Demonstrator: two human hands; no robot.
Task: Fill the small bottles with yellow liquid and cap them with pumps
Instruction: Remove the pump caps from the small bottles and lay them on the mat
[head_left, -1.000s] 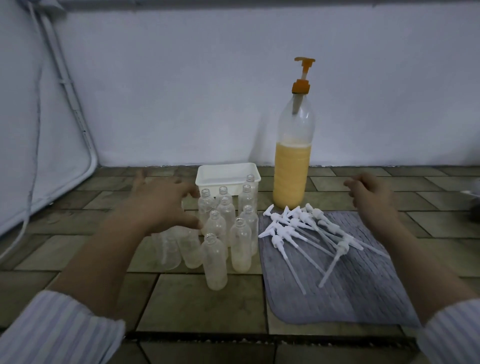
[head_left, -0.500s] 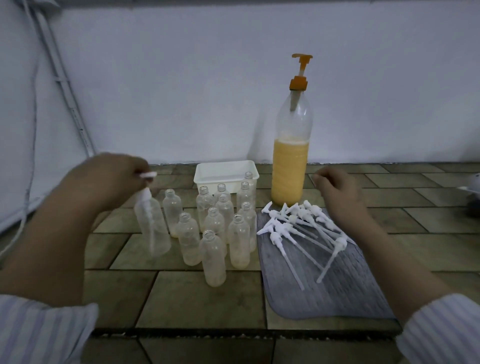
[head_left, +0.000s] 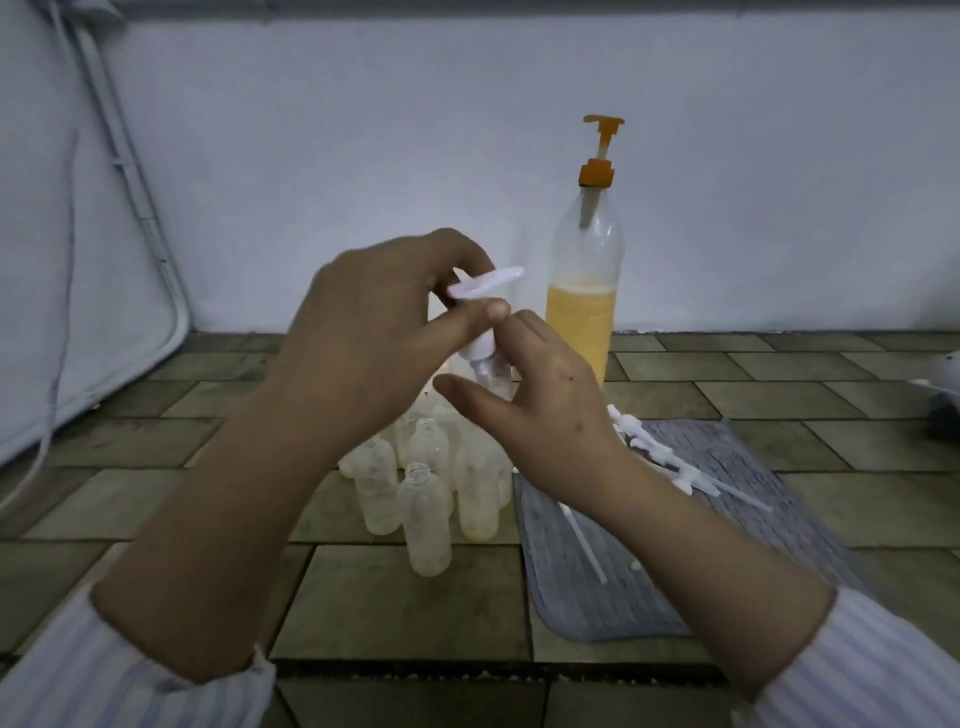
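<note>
We hold one small bottle (head_left: 488, 375) up in front of us, above the cluster of empty small bottles (head_left: 426, 499), w/ a white pump (head_left: 483, 288) seated on its neck; only the bottle's shoulder and a bit of its body show between our hands, so we can't tell its fill level. Our left hand (head_left: 374, 332) is curled over the pump head, thumb and fingers pinching it, nozzle poking out to the right. Our right hand (head_left: 535, 400) sits just below and right of it, fingers partly bent around the bottle's upper part, thumb stretched out to the left; the fingertips are hidden behind the bottle, so how firmly it grips isn't clear. The empties stand upright, packed close together on the tiled floor (head_left: 395, 608), necks open. Just right of them lies a gray mat (head_left: 737, 525) w/ loose pumps (head_left: 654, 457) piled on it, dip tubes pointing toward us. Behind, near the wall (head_left: 363, 156), stands the big bottle (head_left: 582, 306) of yellow liquid, approx. half full, topped w/ an orange pump (head_left: 600, 156). Striped sleeves (head_left: 114, 680) cover both forearms at bottom.
</note>
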